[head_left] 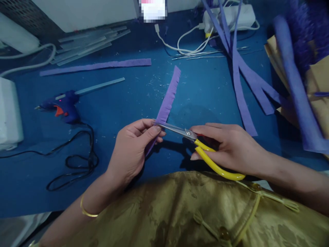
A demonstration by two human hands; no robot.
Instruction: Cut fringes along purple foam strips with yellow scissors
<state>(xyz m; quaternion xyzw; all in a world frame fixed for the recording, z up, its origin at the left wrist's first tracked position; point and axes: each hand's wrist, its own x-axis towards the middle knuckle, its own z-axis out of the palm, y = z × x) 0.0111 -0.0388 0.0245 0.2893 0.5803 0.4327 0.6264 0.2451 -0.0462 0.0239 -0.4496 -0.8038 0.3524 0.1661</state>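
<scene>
Between the thumb and fingers of my left hand (136,140) is a purple paper strip (168,97). Its upper part stands out beyond the fingers, with a row of short fringe cuts along the right edge; the lower end hangs below the hand. My right hand (226,144) is closed on yellow-handled scissors (216,166). The scissor blades point left and lie across the strip, right by my left thumb tip. Whether the blades are fully closed on the strip is hard to tell.
A blue glue gun (64,104) with a glue stick lies left, its black cord (89,154) coiled nearby. Behind are another purple strip (97,66) and clear glue sticks (87,44). Long purple strips (238,75), wires (203,55), a white power strip (239,17) and brown paper (318,79) lie right.
</scene>
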